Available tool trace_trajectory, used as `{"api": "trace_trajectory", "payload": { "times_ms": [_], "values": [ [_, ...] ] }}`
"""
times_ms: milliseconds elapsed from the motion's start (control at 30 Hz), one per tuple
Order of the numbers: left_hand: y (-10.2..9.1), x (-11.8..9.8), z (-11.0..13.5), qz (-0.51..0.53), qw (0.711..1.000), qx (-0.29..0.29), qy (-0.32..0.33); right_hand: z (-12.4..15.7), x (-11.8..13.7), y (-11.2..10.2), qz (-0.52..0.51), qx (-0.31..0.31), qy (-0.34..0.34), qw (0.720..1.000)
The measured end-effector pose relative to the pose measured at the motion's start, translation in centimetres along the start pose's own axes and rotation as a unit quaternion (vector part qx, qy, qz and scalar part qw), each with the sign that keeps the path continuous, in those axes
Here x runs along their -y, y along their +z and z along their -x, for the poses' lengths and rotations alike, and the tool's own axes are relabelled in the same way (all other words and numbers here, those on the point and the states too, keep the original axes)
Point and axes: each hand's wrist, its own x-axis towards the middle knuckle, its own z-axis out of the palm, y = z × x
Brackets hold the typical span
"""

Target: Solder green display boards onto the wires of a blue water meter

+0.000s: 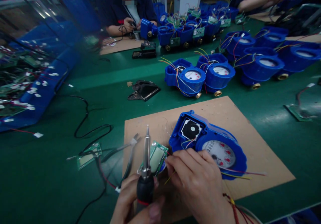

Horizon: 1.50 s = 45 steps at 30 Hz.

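- L hand (132,205) grip wrapped round soldering iron (146,160), tip up.
- R hand (198,180) pinches wires (169,178) by LCD board (156,157), lower centre.
- Prob soldering step; next needs steady tip on pad.

A green table mat (50,184) fills the frame. Rows of blue round water meters with white dials (192,77) and loose coloured wires crowd the upper right. A black flat hinged device (144,90) lies at centre. A long blue tray of green boards with white connectors (42,93) runs down the left. A small green circuit board with a pale display (89,154) lies lower left, beside dark-handled pliers (130,157). A person in a dark blue top (117,6) sits at upper centre.
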Motion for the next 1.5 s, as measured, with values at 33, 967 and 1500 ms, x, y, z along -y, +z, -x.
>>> {"api": "trace_trajectory", "payload": {
  "times_ms": [33,967,1500],
  "values": [
    [0.5,-0.2,-0.3,0.001,1.0,-0.007,0.02,0.0,0.0,0.0,0.001,0.003,0.0,1.0],
    [0.7,-0.4,-1.0,0.014,0.998,-0.011,0.067,0.2,0.2,0.1,-0.005,0.022,0.006,1.0],
    [0.3,1.0,-1.3,0.04,0.995,0.028,0.088,0.2,-0.1,-1.4,-0.067,-0.002,-0.036,0.997]
  ]
}}
